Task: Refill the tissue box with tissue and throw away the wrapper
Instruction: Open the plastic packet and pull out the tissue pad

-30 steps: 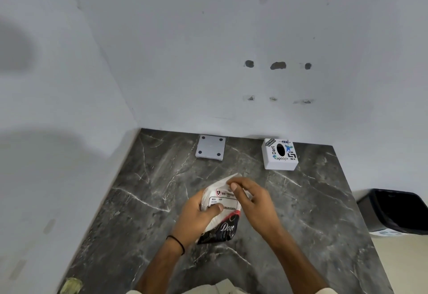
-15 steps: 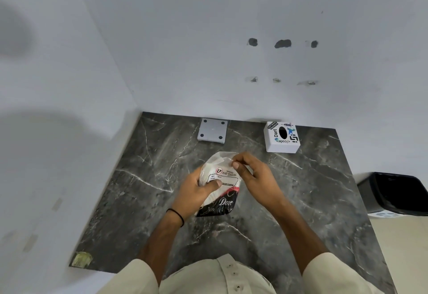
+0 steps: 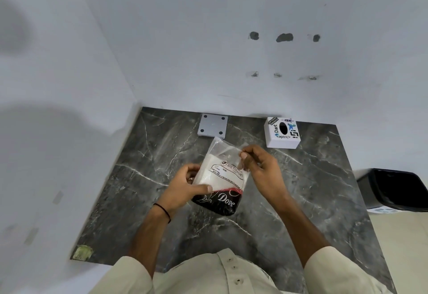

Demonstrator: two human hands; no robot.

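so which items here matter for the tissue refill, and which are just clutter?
Job:
clear plastic tissue pack, held by left hand and right hand
white stickered cube tissue box
black lined bin

Lying about:
grey square plate with four holes
green scrap

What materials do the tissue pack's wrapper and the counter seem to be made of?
Wrapper: thin, glossy plastic film, probably; it is clear at the top, crinkled, and shows white tissue inside. Counter: dark grey polished stone or a marble-look laminate; white veins cross it, with a faint sheen.
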